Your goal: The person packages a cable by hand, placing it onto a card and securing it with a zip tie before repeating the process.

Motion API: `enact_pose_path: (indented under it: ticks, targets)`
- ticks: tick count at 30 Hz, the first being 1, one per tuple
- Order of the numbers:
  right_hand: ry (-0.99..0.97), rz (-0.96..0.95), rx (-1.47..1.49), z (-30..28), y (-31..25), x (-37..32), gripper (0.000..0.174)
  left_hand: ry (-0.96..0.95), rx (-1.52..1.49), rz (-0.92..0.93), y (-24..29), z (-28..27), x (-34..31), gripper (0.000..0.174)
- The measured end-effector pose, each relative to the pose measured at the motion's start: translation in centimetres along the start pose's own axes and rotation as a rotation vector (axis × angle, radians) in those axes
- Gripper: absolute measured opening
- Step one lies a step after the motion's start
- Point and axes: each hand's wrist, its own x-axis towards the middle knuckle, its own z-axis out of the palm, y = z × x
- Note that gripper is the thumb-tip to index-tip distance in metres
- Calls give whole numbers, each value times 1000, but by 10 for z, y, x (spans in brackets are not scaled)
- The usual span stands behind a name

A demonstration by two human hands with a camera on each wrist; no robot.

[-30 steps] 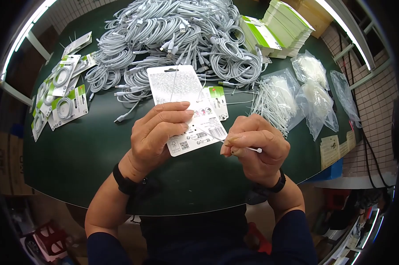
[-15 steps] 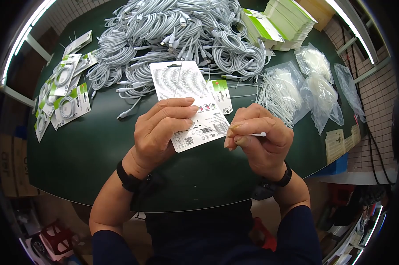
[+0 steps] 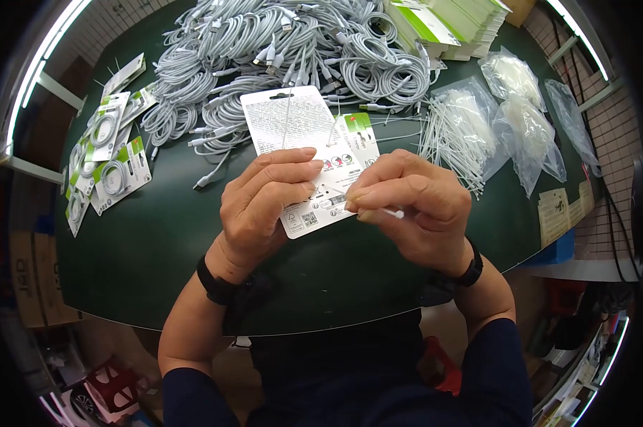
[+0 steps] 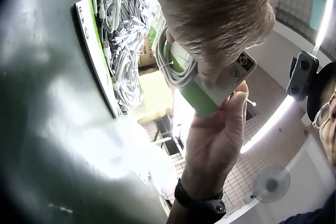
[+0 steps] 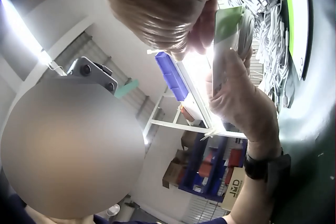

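Note:
My left hand (image 3: 268, 206) grips a white printed packaging card (image 3: 296, 135), holding it tilted above the green table (image 3: 144, 235), back side up. In the left wrist view a coiled grey cable (image 4: 176, 71) lies against the card's green front (image 4: 202, 98), under my fingers. My right hand (image 3: 407, 203) pinches a thin white tie (image 3: 391, 212) at the card's lower right edge, its end sticking out to the right. In the right wrist view the card (image 5: 227, 40) stands edge-on between both hands.
A large heap of coiled grey cables (image 3: 293, 50) fills the far middle of the table. Packed cable cards (image 3: 104, 153) lie at the left. Stacks of green-and-white cards (image 3: 449, 21) stand far right. Clear bags of white ties (image 3: 499, 121) lie at the right.
My right hand has moved left and up to the card's lower right edge, bringing the white tie with it. The left hand keeps its grip on the card.

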Motion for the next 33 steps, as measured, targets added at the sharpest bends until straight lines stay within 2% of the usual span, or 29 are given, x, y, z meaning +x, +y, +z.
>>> enact_pose_path:
  ticks: [2, 10, 16, 20, 22, 23, 24, 25, 26, 27, 28, 29, 30, 31, 33]
  targets:
    - [-56, -56, -65, -1, 1, 2, 21, -2, -9, -12, 2, 1, -1, 33]
    - [-135, 83, -81, -9, -2, 7, 23, -27, 74, 9, 20, -2, 2, 28]
    - [-254, 245, 193, -24, -9, 14, 18, -136, 218, 89, 43, -14, 11, 22]
    - [-288, 296, 333, -28, -7, 14, 20, -92, -5, 103, 50, -2, 17, 18]
    - [-294, 306, 369, -28, -11, 13, 22, -59, -202, -80, 58, 7, 10, 12]
    - [-208, 426, 464, -28, -17, 14, 25, -41, -299, -171, 60, 8, 8, 9]
    - [-122, 543, 557, -27, -24, 17, 28, -42, -299, -169, 62, 7, 8, 9]
    - [-34, 660, 651, -26, -26, 18, 31, -34, -357, -276, 63, 4, 8, 9]
    - [-34, 658, 653, -24, -23, 16, 31, -26, -414, -383, 64, 1, 9, 10]
    - [79, 571, 586, -22, -15, 12, 32, -15, -469, -490, 64, -1, 10, 12]
    - [187, 481, 519, -19, -6, 9, 32, -11, -465, -489, 62, -1, 9, 12]
    - [292, 390, 451, -17, 0, 8, 33, 65, -555, -603, 57, 0, 7, 15]
    - [285, 387, 453, -16, 3, 7, 33, 143, -646, -715, 52, 2, 5, 18]
    - [241, 251, 234, -16, 5, 7, 30, 225, -737, -827, 47, 4, 3, 21]
    - [147, -27, -201, -15, 8, 6, 25, 282, -835, -887, 41, 8, 6, 23]
